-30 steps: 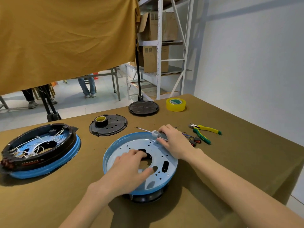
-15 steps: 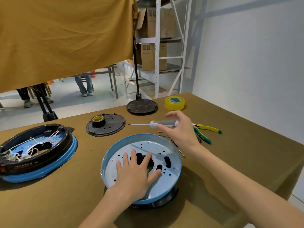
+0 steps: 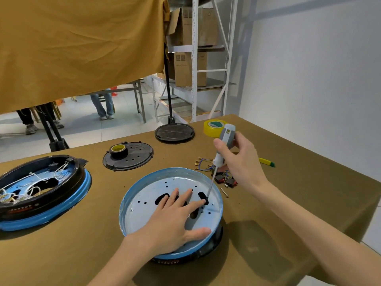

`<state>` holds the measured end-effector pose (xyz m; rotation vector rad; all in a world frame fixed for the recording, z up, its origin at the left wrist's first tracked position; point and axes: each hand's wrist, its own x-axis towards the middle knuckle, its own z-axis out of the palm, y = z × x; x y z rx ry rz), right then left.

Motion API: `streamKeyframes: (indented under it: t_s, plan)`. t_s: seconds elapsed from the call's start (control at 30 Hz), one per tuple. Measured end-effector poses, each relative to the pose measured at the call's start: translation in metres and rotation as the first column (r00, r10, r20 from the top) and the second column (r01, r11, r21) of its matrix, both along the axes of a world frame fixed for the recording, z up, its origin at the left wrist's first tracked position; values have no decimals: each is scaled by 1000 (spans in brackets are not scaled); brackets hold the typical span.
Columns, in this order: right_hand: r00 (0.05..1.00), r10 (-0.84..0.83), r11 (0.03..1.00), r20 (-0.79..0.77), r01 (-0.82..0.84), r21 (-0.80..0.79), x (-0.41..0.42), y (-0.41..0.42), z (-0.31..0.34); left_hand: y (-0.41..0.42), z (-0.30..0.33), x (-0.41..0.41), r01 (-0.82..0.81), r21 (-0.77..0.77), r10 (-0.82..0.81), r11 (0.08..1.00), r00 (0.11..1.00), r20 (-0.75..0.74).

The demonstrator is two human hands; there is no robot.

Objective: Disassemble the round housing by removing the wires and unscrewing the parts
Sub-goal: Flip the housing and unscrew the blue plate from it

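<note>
Since the earlier frame our right hand [image 3: 241, 159] has swung the screwdriver [image 3: 223, 145] from level to near upright, tip now down at a dark slot of the round housing [image 3: 171, 211]. That housing sits mid-table [image 3: 288, 203] before us: blue rim, pale perforated metal plate, black base beneath. Our left hand [image 3: 173, 221] lies flat on the plate, fingers spread; right hand grips the grey handle.

Both forearms are bare, with no sleeve in view. The left hand [image 3: 173, 221] wears no glove or ring. The right hand [image 3: 241, 159] is equally unadorned, its wrist without watch or band.
</note>
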<state>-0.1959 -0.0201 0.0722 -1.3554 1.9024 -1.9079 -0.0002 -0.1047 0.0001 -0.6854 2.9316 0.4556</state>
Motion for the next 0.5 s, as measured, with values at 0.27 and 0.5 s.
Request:
streamKeyframes:
  t_s: [0.27, 0.5]
  plan:
    - [968, -63, 997, -242, 69, 18, 9, 11, -3, -2, -7, 1, 0, 20, 0, 1000, 999, -34]
    - [965, -34, 998, -261, 48, 49, 13, 14, -3, -6, -7, 3, 5, 66, -1, 998, 999, -52]
